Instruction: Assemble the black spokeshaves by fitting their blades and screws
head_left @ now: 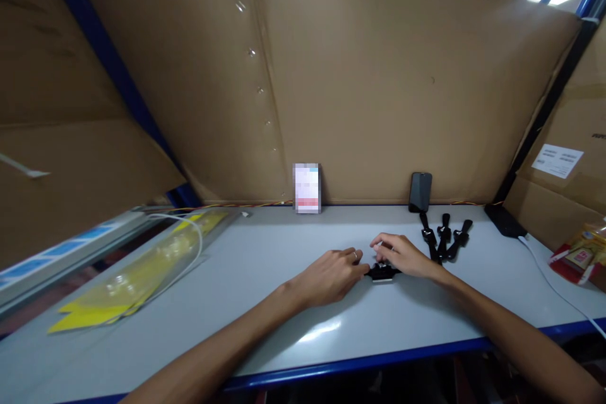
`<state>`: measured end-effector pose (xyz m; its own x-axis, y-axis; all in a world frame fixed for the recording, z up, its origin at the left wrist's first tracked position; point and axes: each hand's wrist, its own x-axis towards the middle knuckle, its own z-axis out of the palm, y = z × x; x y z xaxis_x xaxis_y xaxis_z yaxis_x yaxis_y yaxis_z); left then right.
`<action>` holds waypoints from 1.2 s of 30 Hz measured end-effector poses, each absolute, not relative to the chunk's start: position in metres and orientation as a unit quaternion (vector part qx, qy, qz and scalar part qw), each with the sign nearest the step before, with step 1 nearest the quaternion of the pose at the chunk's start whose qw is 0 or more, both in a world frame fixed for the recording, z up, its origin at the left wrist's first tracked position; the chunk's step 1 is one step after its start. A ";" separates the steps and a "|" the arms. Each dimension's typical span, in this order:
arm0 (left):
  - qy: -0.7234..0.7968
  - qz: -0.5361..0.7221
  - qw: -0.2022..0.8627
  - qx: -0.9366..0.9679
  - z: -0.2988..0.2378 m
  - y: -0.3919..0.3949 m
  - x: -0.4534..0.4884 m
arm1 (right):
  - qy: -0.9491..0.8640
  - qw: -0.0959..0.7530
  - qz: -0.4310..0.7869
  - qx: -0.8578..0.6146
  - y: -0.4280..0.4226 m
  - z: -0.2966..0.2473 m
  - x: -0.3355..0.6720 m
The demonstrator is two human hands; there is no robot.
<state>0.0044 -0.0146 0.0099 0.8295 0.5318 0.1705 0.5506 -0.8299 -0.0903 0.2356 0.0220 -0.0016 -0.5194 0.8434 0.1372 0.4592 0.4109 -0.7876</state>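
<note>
Both my hands rest on the grey table (265, 303) around a small black object with a white part (382, 274). My left hand (334, 273), a ring on one finger, lies with its fingers curled and its fingertips touching the object's left side. My right hand (402, 255) covers the object from the right and above, fingers bent over it. What exactly the object is I cannot make out. Just right of my right hand lie several black straps with buckles (444, 237).
A dark phone (420, 191) and a small card (307, 187) lean against the cardboard back wall (379, 88). Yellow plastic bags (142, 265) lie at the left. A white cable (549, 274) and a snack packet (582, 252) sit at the right. The table has a blue front edge (379, 360).
</note>
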 end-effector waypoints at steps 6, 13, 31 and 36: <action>-0.290 -0.070 0.060 -0.953 0.010 -0.015 0.005 | -0.815 0.246 0.330 -0.407 0.016 0.008 0.233; -0.289 -0.059 0.070 -0.953 0.011 -0.016 0.005 | -0.822 0.247 0.314 -0.406 0.016 0.009 0.235; -0.294 -0.068 0.040 -0.953 0.006 -0.015 0.003 | -0.822 0.256 0.279 -0.426 0.013 0.014 0.235; -0.298 -0.051 0.053 -0.952 0.006 -0.015 0.004 | -0.843 0.227 0.191 -0.449 0.008 0.020 0.234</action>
